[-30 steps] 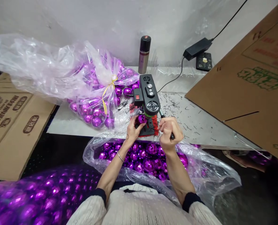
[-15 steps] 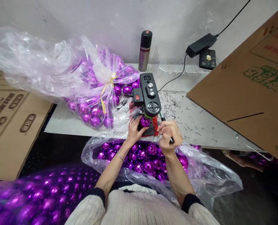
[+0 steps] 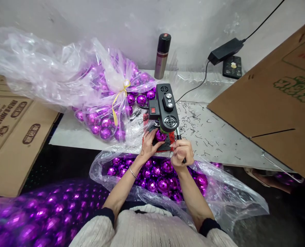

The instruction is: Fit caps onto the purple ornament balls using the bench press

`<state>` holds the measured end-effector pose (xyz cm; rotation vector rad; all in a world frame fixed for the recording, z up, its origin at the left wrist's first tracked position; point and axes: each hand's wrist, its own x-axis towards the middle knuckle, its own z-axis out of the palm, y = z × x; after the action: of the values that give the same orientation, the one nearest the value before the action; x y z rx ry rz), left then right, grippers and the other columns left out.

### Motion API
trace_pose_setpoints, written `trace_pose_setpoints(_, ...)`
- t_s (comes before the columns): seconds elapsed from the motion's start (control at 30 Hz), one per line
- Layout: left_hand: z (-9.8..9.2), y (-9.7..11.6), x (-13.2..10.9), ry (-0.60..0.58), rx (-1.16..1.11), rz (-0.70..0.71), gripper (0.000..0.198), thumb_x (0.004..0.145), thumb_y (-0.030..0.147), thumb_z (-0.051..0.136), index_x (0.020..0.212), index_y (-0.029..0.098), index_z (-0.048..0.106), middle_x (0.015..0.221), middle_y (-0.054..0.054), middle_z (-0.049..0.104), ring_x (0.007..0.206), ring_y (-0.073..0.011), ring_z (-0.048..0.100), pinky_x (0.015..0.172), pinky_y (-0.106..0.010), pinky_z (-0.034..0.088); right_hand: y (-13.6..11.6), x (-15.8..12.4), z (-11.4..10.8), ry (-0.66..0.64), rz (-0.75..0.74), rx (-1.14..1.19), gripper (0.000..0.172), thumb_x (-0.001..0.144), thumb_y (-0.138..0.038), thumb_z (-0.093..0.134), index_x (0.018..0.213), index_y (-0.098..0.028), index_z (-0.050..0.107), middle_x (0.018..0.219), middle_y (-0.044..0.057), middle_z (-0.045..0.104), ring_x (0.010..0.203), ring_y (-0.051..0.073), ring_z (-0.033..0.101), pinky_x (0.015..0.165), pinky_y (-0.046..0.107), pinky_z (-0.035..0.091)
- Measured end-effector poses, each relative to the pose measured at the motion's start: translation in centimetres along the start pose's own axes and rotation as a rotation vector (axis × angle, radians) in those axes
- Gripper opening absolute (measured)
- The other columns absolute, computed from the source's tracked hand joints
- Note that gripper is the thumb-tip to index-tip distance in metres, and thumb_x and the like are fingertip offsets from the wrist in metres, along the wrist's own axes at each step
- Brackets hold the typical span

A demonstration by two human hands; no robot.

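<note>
My left hand (image 3: 149, 144) holds a shiny purple mirror-faceted ball (image 3: 161, 135) between thumb and fingers, under the head of a small black bench machine (image 3: 167, 108). The machine has a red switch, silver buttons and a black base (image 3: 164, 147) on a red mat. My right hand (image 3: 182, 152) is wrapped round the black grip of the machine's metal lever (image 3: 178, 134), to the right of the ball. In front of the table, beneath my forearms, an open clear plastic bag (image 3: 101, 164) holds many more purple balls (image 3: 163, 184).
A tied clear bag (image 3: 106, 92) of purple balls lies left on the table. Behind the machine stands a spray can (image 3: 163, 56). A power adapter (image 3: 226, 51) hangs by its cable. Small black bits litter the white tabletop (image 3: 206, 137). Cardboard boxes (image 3: 265, 99) flank both sides.
My right hand has moved slightly left and toward the machine, still gripping the lever. My left hand keeps the ball under the machine head. The whole view has shifted a little.
</note>
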<state>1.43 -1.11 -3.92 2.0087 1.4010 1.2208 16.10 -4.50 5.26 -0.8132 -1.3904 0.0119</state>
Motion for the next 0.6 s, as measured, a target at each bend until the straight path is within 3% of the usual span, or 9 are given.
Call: trace_pose_setpoints(0.6,0.13,-0.25,-0.04,-0.024,0.000,-0.013,0.068,0.097,0.059,0.076,0.152,0.022,0.060,0.143,-0.018,0.074,0.138,-0.0349,0.069,0.123,-0.056,0.047,0.17,0.15,-0.50,-0.020,-0.022,-0.020,0.030,0.107,-0.027,0.049,0.078,-0.025,0.058,0.073,0.000,0.065,0.063,0.017,0.064,0.059,0.036,0.053)
